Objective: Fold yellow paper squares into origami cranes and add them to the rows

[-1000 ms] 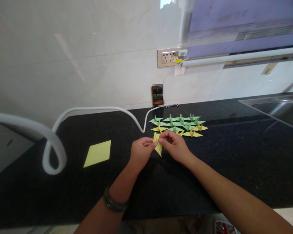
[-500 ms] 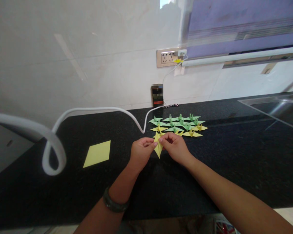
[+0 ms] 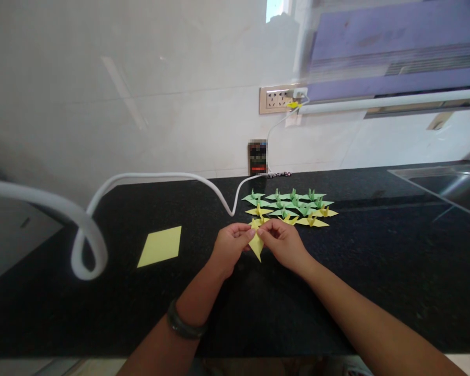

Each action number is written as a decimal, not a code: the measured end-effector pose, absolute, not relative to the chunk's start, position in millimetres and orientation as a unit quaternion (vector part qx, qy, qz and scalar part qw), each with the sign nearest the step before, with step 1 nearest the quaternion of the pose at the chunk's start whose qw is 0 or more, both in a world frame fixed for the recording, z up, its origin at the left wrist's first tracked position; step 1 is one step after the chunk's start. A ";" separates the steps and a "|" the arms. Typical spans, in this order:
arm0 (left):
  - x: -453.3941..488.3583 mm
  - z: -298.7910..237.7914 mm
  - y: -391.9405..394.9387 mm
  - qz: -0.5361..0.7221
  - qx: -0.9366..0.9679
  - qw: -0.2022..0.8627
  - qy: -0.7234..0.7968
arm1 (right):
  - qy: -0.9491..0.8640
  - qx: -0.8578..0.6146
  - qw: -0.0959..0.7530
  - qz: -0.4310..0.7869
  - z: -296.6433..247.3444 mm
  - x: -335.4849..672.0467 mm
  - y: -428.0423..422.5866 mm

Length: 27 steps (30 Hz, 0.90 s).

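A partly folded yellow paper piece [image 3: 256, 244] is pinched between both hands just above the black countertop [image 3: 376, 271]. My left hand [image 3: 230, 247] grips its left side with closed fingers, and my right hand [image 3: 285, 243] pinches its top right. Just beyond the hands lie several finished green and yellow paper cranes [image 3: 290, 208] in rows. A flat yellow paper sheet [image 3: 160, 245] lies on the counter to the left.
A thick white cable [image 3: 82, 230] loops over the counter's left part and runs to a small device [image 3: 257, 157] against the wall. A wall socket [image 3: 282, 97] sits above. A metal sink [image 3: 454, 180] is at the right edge.
Both hands keep hold of the yellow piece and have worked it slightly. The camera tilted a little, so everything sits somewhat lower and to the right.
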<state>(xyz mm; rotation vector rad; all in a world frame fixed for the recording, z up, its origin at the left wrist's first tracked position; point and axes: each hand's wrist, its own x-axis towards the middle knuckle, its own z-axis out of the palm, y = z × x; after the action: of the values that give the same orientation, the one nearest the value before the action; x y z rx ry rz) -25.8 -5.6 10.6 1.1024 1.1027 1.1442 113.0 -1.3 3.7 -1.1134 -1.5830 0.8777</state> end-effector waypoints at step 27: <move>-23.7 12.6 -12.7 0.529 0.598 0.294 0.526 | -0.598 -0.406 0.409 0.556 8.9 96.4 -17.0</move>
<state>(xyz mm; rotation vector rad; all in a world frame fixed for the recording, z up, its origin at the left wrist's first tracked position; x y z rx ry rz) -23.7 -12.7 12.6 1.5917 1.4005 1.4073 96.4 -17.0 8.9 -1.0238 -1.5070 1.4017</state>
